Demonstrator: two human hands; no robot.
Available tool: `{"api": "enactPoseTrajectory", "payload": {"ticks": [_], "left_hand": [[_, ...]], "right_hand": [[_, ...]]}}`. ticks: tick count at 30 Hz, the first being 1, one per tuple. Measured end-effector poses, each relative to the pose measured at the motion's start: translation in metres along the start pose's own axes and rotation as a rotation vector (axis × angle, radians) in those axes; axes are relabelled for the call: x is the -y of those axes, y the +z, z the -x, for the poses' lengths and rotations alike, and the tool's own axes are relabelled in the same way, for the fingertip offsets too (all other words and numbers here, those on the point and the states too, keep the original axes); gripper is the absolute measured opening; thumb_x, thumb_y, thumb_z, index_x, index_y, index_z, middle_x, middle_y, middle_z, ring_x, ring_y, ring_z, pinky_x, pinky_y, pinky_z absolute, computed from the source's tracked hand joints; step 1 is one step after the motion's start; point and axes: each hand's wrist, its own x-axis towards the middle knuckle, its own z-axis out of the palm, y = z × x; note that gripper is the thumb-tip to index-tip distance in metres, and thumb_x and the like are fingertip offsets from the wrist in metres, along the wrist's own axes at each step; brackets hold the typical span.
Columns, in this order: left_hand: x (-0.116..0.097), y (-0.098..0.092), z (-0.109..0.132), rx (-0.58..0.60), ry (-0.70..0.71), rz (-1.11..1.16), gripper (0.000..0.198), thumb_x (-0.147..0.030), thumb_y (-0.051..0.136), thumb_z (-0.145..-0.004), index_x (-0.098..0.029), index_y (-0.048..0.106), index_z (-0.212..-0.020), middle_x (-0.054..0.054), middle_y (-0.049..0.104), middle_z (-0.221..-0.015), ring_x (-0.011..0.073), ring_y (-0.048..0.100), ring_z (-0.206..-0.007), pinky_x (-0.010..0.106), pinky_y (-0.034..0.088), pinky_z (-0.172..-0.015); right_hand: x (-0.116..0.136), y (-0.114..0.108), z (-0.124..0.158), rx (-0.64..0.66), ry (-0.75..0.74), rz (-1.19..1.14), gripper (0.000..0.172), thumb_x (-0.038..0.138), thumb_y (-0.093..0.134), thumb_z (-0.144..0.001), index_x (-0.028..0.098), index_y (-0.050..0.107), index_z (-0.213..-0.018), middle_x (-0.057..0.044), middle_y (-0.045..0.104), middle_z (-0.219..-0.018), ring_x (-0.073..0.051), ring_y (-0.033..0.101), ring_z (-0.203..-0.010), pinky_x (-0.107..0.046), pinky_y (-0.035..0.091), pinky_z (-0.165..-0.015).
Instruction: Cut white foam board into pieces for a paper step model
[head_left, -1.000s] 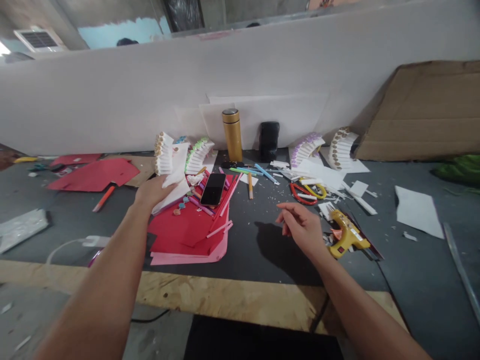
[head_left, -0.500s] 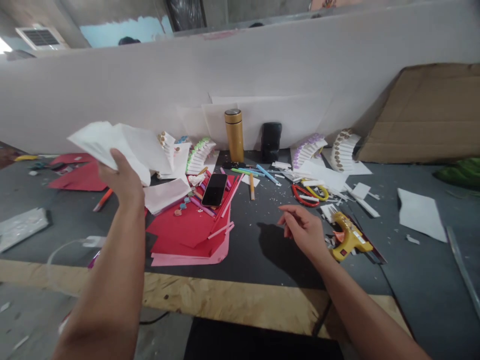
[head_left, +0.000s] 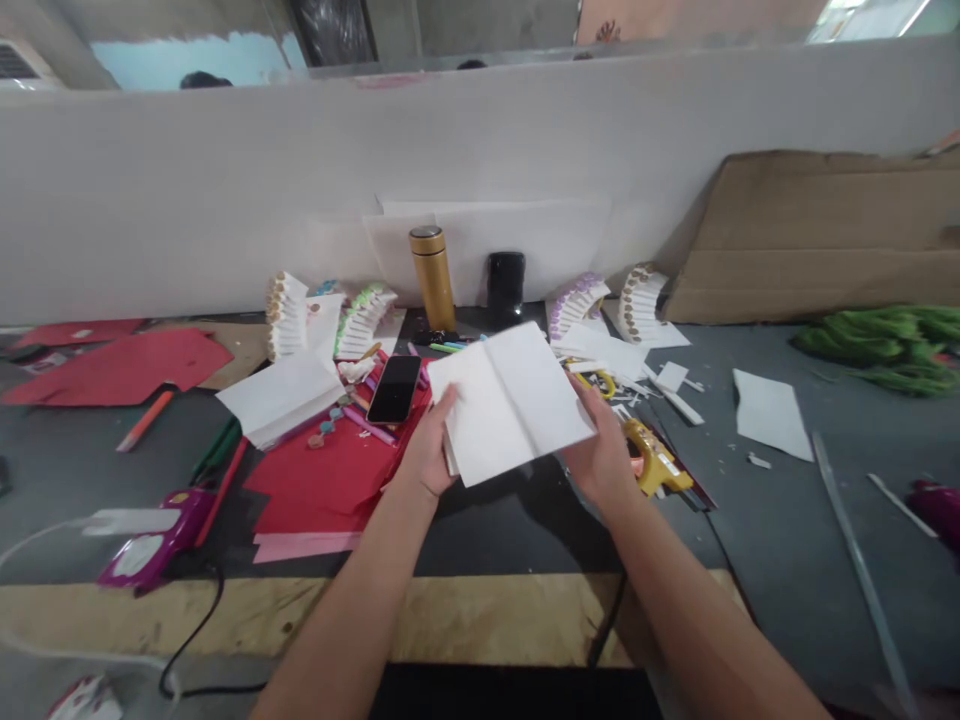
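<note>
Sheets of white folded paper (head_left: pixel 514 400), creased down the middle, are held tilted above the table in front of me. My left hand (head_left: pixel 431 440) grips their left edge, thumb on top. On the right edge my right hand (head_left: pixel 596 445) is closed, its fingertips partly hidden behind the paper. A black phone (head_left: pixel 394 389) lies left of the paper on red sheets (head_left: pixel 322 480). Just right of my right hand is a yellow hot glue gun (head_left: pixel 656 458). Behind it, yellow-handled scissors (head_left: pixel 600 382) show in part.
A gold flask (head_left: pixel 433 280) and a black case-like object (head_left: pixel 506 285) stand at the back by fan-shaped paper pieces (head_left: pixel 367 320). A purple glue gun (head_left: pixel 161 540) with a cord lies at the front left. Cardboard (head_left: pixel 817 240) leans at the right, near green material (head_left: pixel 885 345).
My left hand has brought the white paper from the left to the middle and lower. My right hand, empty before, now holds its right edge. The view has turned slightly right.
</note>
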Motion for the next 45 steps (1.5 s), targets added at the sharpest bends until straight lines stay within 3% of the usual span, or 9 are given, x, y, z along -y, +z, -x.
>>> {"api": "enactPoseTrajectory", "payload": {"ticks": [6,11,15,19,22,25,32,37,45], "left_hand": [[0.023,0.003,-0.022,0.157,-0.079,-0.030,0.054,-0.046,0.052,-0.095,-0.010,0.055,-0.135,0.017,0.073,-0.115,0.0300,0.069,-0.110,0.046,0.051,-0.102],[0.042,-0.005,-0.019,0.279,0.263,-0.479,0.077,-0.062,0.065,-0.081,-0.019,0.047,-0.142,0.016,0.062,-0.134,0.0348,0.058,-0.125,0.049,0.049,-0.103],[0.047,-0.006,-0.005,0.409,0.762,-1.202,0.085,-0.054,0.069,-0.081,-0.026,0.033,-0.153,0.015,0.038,-0.156,0.0349,0.032,-0.146,0.053,0.033,-0.116],[0.034,-0.002,0.010,0.487,1.056,-1.631,0.093,-0.057,0.064,-0.083,-0.027,0.018,-0.158,0.015,0.019,-0.164,0.0355,0.019,-0.151,0.058,0.023,-0.119],[0.021,-0.009,0.010,0.335,1.240,-1.668,0.088,-0.054,0.063,-0.086,-0.025,0.020,-0.157,0.016,0.025,-0.162,0.0344,0.021,-0.151,0.056,0.020,-0.120],[0.018,-0.023,-0.001,0.132,1.396,-1.601,0.082,-0.044,0.061,-0.089,-0.022,0.020,-0.156,0.019,0.031,-0.159,0.0330,0.024,-0.150,0.054,0.023,-0.120],[0.031,-0.039,-0.023,-0.052,1.311,-1.509,0.070,-0.034,0.054,-0.095,-0.017,0.021,-0.154,0.021,0.031,-0.158,0.0317,0.024,-0.150,0.054,0.029,-0.118],[0.028,-0.054,-0.036,-0.141,1.232,-1.496,0.059,-0.031,0.055,-0.093,-0.014,0.035,-0.146,0.024,0.037,-0.152,0.0352,0.034,-0.145,0.055,0.037,-0.113],[0.031,-0.057,-0.041,-0.064,1.056,-1.485,0.064,-0.034,0.067,-0.085,-0.019,0.042,-0.142,0.021,0.046,-0.146,0.0373,0.042,-0.139,0.058,0.039,-0.111]], "right_hand": [[-0.002,-0.001,0.003,0.167,-0.013,0.092,0.045,0.056,0.053,-0.090,0.027,0.068,-0.120,-0.006,0.066,-0.131,-0.029,0.058,-0.123,-0.046,0.047,-0.101],[-0.006,0.011,0.016,0.289,0.017,0.264,0.043,0.047,0.065,-0.086,0.026,0.065,-0.124,-0.008,0.064,-0.131,-0.025,0.060,-0.118,-0.041,0.052,-0.096],[-0.004,0.017,0.020,0.168,0.088,0.246,0.047,0.041,0.076,-0.077,0.025,0.066,-0.120,-0.005,0.070,-0.118,-0.021,0.065,-0.105,-0.036,0.053,-0.092],[-0.003,0.011,0.014,-0.137,0.152,0.113,0.031,0.031,0.081,-0.070,0.019,0.072,-0.097,-0.003,0.077,-0.093,-0.019,0.070,-0.080,-0.029,0.057,-0.073],[0.002,0.007,0.002,-0.384,0.219,-0.052,0.016,0.019,0.079,-0.066,0.018,0.069,-0.078,0.000,0.074,-0.076,-0.015,0.068,-0.065,-0.023,0.056,-0.058],[0.010,0.014,-0.013,-0.453,0.321,-0.163,0.012,0.011,0.071,-0.068,0.018,0.067,-0.077,-0.001,0.073,-0.074,-0.015,0.068,-0.064,-0.023,0.058,-0.058],[-0.001,0.048,-0.045,-0.376,0.336,-0.171,0.015,0.009,0.061,-0.075,0.020,0.064,-0.085,-0.001,0.073,-0.077,-0.017,0.070,-0.075,-0.032,0.063,-0.068],[-0.020,0.031,-0.038,-0.282,0.466,-0.116,0.018,0.009,0.058,-0.075,0.019,0.062,-0.089,-0.003,0.074,-0.080,-0.018,0.070,-0.072,-0.039,0.063,-0.068],[-0.025,0.013,-0.033,-0.263,0.229,0.036,0.030,0.007,0.070,-0.064,0.020,0.059,-0.089,0.000,0.074,-0.083,-0.018,0.072,-0.073,-0.037,0.065,-0.064]]}}
